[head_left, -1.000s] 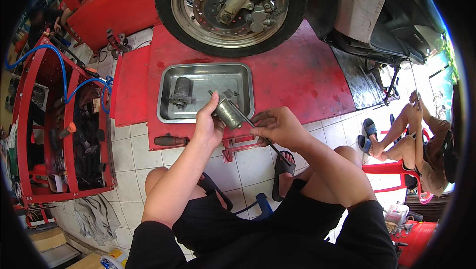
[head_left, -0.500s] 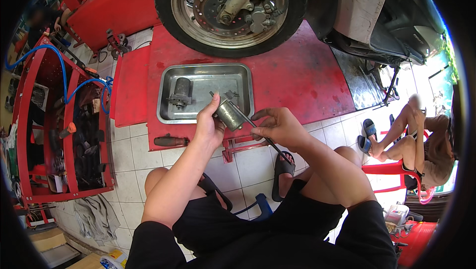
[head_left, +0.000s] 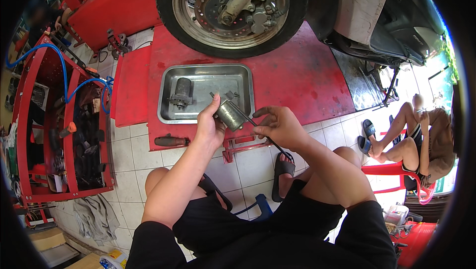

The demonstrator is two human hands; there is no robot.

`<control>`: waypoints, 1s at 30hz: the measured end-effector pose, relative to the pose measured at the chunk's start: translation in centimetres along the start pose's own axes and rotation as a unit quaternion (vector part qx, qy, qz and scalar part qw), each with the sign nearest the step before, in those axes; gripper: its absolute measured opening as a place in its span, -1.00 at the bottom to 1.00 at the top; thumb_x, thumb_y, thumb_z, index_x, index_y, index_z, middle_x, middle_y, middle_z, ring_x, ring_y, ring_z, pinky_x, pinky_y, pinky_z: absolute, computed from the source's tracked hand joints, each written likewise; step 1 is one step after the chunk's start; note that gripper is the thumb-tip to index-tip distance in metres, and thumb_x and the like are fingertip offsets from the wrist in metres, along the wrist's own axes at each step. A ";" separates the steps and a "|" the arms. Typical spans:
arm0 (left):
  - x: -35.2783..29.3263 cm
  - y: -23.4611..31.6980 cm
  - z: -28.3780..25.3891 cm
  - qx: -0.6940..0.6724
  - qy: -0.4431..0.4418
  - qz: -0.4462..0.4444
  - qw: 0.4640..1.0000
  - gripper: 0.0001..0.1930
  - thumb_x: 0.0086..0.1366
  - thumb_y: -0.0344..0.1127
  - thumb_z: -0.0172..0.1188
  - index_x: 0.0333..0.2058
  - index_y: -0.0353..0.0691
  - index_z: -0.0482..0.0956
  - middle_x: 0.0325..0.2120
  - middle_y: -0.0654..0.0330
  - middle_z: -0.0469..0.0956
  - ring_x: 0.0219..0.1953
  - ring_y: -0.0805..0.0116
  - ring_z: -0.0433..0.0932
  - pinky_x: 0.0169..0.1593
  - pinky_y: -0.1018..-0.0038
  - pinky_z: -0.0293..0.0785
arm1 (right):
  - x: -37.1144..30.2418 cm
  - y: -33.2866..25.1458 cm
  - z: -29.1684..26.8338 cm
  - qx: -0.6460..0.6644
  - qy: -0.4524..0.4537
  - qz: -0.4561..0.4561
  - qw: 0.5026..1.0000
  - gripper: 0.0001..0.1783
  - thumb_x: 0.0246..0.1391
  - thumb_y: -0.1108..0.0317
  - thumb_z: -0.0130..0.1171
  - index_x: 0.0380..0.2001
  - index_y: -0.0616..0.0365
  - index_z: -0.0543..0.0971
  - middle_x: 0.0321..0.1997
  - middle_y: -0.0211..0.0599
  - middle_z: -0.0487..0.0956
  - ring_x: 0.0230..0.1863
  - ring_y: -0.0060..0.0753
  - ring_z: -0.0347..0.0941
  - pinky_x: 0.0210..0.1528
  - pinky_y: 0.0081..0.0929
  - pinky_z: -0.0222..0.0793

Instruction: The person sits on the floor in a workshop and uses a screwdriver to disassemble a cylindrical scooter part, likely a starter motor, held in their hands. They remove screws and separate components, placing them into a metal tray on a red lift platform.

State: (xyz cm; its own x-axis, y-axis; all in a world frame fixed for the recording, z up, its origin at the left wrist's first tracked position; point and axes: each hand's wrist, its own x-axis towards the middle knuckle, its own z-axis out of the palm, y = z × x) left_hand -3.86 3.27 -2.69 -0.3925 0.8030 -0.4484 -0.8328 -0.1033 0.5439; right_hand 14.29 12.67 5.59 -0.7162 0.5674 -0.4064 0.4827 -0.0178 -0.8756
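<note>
My left hand [head_left: 210,124] is closed round a small cylindrical metal motor [head_left: 231,116], thumb along its upper side, over the near right corner of a steel tray [head_left: 208,119]. A thin black cable [head_left: 244,114] runs along the motor and down to the right. My right hand [head_left: 280,128] pinches this cable between thumb and fingers just right of the motor. A second, similar motor [head_left: 183,90] stands in the left part of the tray. On the platform's near edge, left of my left wrist, lies a screwdriver [head_left: 171,141] with a dark handle.
The tray rests on a red lift platform [head_left: 297,85] below a motorcycle's front wheel [head_left: 233,11]. At left stands a red shelf rack [head_left: 69,135] with a blue hose [head_left: 62,63]. Another person [head_left: 419,145] sits at right on a red chair [head_left: 391,169].
My right hand has shifted very slightly along the cable, while the left hand and motor stay in place. The seated person at right has moved their arms and legs a little.
</note>
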 end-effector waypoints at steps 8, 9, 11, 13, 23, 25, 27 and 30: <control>0.1 -0.2 -0.1 -0.001 0.006 -0.001 1.000 -0.51 0.38 0.04 0.18 0.01 -0.30 0.45 -0.17 0.07 0.55 -0.09 0.14 0.58 0.06 0.18 0.53 | -0.3 -0.1 0.4 -0.058 0.028 -0.040 0.997 -0.63 0.14 0.49 0.28 0.01 0.35 0.51 -0.37 -0.16 0.66 -0.48 -0.49 0.60 -0.50 -0.54 0.52; 0.1 -0.2 -0.1 -0.002 0.004 -0.003 1.000 -0.51 0.38 0.04 0.18 0.01 -0.30 0.45 -0.16 0.07 0.55 -0.09 0.14 0.58 0.07 0.17 0.52 | -0.4 -0.1 0.4 -0.069 0.031 -0.050 0.996 -0.64 0.17 0.49 0.26 0.02 0.36 0.49 -0.37 -0.18 0.65 -0.46 -0.51 0.58 -0.49 -0.56 0.52; -0.1 -0.2 0.1 -0.008 0.006 -0.006 1.000 -0.53 0.38 0.02 0.18 -0.01 -0.31 0.46 -0.16 0.08 0.56 -0.10 0.18 0.58 0.04 0.19 0.54 | -0.5 -0.1 0.4 -0.066 0.037 -0.058 0.995 -0.65 0.19 0.49 0.24 0.02 0.38 0.47 -0.37 -0.19 0.63 -0.46 -0.52 0.57 -0.50 -0.58 0.52; -0.4 -0.1 0.3 -0.020 0.016 -0.009 1.000 -0.57 0.39 -0.03 0.20 -0.06 -0.33 0.50 -0.16 0.09 0.58 -0.12 0.24 0.60 -0.04 0.22 0.58 | -0.4 0.1 0.6 -0.037 0.043 -0.053 0.997 -0.64 0.18 0.49 0.25 0.00 0.39 0.47 -0.36 -0.19 0.62 -0.48 -0.52 0.57 -0.52 -0.59 0.52; -0.2 -0.5 0.3 0.000 0.005 -0.007 1.000 -0.59 0.39 -0.03 0.19 -0.09 -0.32 0.51 -0.19 0.09 0.60 -0.16 0.26 0.61 -0.09 0.27 0.60 | 0.0 0.9 0.7 -0.139 0.071 -0.157 0.975 -0.62 0.10 0.58 0.27 0.01 0.39 0.47 -0.35 -0.15 0.62 -0.43 -0.45 0.60 -0.43 -0.49 0.58; -0.2 -0.6 0.2 0.001 0.006 -0.009 1.000 -0.59 0.39 -0.03 0.19 -0.10 -0.32 0.52 -0.21 0.09 0.60 -0.18 0.27 0.62 -0.10 0.29 0.60 | -0.3 0.3 0.6 -0.144 0.045 -0.129 0.980 -0.60 0.08 0.59 0.28 0.00 0.41 0.47 -0.36 -0.15 0.62 -0.44 -0.42 0.61 -0.41 -0.47 0.59; -0.2 -0.6 0.2 -0.003 0.002 -0.009 1.000 -0.60 0.39 -0.03 0.19 -0.10 -0.32 0.52 -0.22 0.10 0.60 -0.19 0.28 0.62 -0.10 0.29 0.60 | -0.1 0.6 0.6 -0.122 0.034 -0.107 0.986 -0.62 0.10 0.61 0.24 0.00 0.42 0.47 -0.37 -0.15 0.61 -0.43 -0.42 0.61 -0.39 -0.46 0.60; 0.1 -0.7 -0.2 0.006 -0.011 -0.005 1.000 -0.54 0.38 0.00 0.18 -0.01 -0.31 0.46 -0.19 0.07 0.57 -0.12 0.18 0.60 0.02 0.22 0.56 | 0.1 0.6 0.7 -0.096 0.023 -0.084 0.992 -0.67 0.14 0.64 0.18 -0.01 0.42 0.46 -0.41 -0.16 0.60 -0.40 -0.43 0.62 -0.37 -0.46 0.60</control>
State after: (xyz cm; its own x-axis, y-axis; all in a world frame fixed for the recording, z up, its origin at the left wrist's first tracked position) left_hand -3.42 3.28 -3.28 -0.3758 0.8166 -0.4381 -0.8318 -0.0889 0.5479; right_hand 14.22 12.14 4.83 -0.7732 0.5856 -0.2435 0.4490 0.2343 -0.8623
